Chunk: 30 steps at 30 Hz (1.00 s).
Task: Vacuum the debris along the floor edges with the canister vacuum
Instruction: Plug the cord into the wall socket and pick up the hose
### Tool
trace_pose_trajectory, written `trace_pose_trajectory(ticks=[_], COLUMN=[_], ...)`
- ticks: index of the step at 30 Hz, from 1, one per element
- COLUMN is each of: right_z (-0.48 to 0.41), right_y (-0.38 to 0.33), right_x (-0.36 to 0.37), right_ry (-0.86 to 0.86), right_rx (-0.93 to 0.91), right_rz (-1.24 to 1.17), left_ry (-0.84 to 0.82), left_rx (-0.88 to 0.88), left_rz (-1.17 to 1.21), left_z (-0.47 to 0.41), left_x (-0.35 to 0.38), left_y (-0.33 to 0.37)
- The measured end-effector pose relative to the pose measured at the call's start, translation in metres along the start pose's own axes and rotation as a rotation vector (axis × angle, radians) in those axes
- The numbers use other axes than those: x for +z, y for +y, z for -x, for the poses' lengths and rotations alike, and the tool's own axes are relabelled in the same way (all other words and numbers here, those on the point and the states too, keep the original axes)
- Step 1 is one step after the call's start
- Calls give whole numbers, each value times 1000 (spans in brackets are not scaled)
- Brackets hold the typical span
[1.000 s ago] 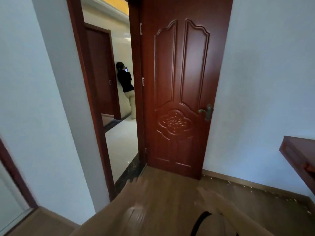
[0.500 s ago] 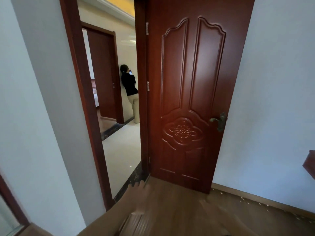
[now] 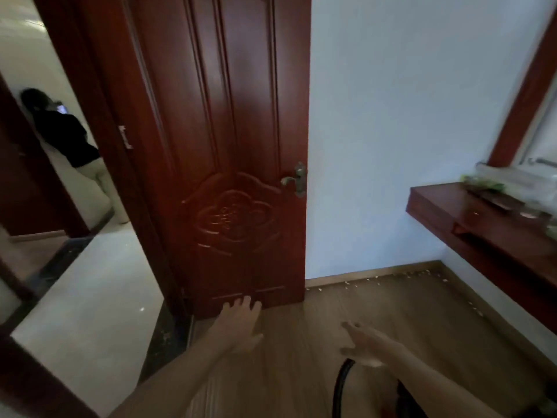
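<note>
Closest to me, just below my right hand (image 3: 364,345), a black hose (image 3: 340,384) curves up from the bottom edge. The blur keeps me from telling whether it touches my palm. That hand is spread flat with the fingers reaching forward, and it holds nothing. My left hand (image 3: 241,324) is stretched out beside it, to its left and a little further ahead. It too is flat-fingered and bare, low over the wooden floor (image 3: 301,387). Its fingertips are near the bottom of the dark red door (image 3: 235,146); I cannot tell if they touch it. Ahead and to the right of my right hand, pale debris (image 3: 376,279) is scattered along the skirting board (image 3: 373,271) and on into the corner. Above that corner a red wooden table (image 3: 482,233) juts from the wall. Far off to the left of my left hand, through the doorway, a person (image 3: 69,140) leans against a wall.
</note>
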State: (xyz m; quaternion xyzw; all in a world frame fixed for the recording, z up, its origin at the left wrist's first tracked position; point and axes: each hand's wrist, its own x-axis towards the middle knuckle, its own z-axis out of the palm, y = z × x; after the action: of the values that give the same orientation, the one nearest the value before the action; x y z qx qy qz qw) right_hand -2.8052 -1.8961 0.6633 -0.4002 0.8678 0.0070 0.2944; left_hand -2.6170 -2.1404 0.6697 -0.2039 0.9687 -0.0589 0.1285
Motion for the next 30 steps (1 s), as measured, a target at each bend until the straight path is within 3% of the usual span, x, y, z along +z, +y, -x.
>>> trace_pose_trajectory(ticks=[6,11,17,30], right_z=[2,-12,-15,46], right_y=[72,150,221,298], right_x=[3,3,12,102], right_ry=[38,85,89,84], right_rx=[233,348,480,854], right_rz=[-136,-273,-396,-712], left_ry=[16,-54,-21,-160], left_rx=[228,289,555,951], left_rz=[-19,62,-78,-218], left_z=[-90,-167,-228,-301], left_x=[-15,-16,-34,-21], left_y=[64,129,191,359])
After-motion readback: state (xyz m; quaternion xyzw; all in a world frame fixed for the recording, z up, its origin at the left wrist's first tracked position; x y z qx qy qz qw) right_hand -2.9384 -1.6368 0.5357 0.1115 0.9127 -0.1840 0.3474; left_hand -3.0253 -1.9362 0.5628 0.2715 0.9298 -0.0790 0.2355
